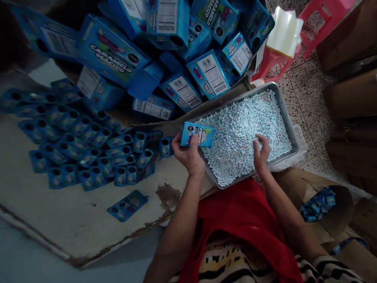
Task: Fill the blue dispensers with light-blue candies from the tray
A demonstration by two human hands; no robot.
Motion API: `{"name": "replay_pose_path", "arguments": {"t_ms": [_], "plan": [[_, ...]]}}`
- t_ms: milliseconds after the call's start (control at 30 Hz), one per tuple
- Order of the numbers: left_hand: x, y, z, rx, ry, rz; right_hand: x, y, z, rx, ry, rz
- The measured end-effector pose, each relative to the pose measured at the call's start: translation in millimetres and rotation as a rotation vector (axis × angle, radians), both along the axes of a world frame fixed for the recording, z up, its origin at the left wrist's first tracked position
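The Caramelo Macizo box (205,135) is sitting in the left hand's (193,160) fingers at the tray's (288,116) left edge; the right hand (261,155) is hovering, fingers slightly parted (seemingly empty), above candies (235,125). This holding step is apparently calling for steadiness next.

Rel. to tray (289,120): pellets (244,129) in it, carton (188,114) w/ boxes (209,74) behind-L, packs (70,149) L on tabletop (73,220), stool (270,63) behind.
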State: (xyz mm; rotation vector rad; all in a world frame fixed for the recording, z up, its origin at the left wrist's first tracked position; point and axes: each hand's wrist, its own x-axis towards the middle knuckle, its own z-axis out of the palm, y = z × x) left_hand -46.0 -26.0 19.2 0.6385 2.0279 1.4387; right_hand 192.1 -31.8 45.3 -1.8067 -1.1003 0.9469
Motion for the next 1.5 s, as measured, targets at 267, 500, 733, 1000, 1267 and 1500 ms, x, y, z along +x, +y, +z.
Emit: {"name": "replay_pose_path", "arguments": {"t_ms": [267, 500, 733, 1000, 1267, 1500], "plan": [[85, 3, -57.4, 0.132, 0.238, -0.156, -33, 16, -49.1, 0.102, 0.171, -0.254], [89, 3, -8.4, 0.226, 0.244, -0.365, -40, 48, -32.1, -0.128, 0.823, -0.619], [34, 6, 49.6, 0.076, 0.385, -0.709, -44, 66, 47.4, -0.006, 1.141, -0.148], [35, 9, 68.7, 0.067, 0.275, -0.778, -63, 72, 82.8, 0.13, 0.996, 0.03], [32, 7, 67.1, -0.019, 0.135, -0.776, -68, 67, 95.6, 0.188, 0.941, 0.072], [33, 9, 64.9, -0.062, 0.102, -0.76, -77, 57, 92.5, 0.252, 0.801, 0.106]]}}
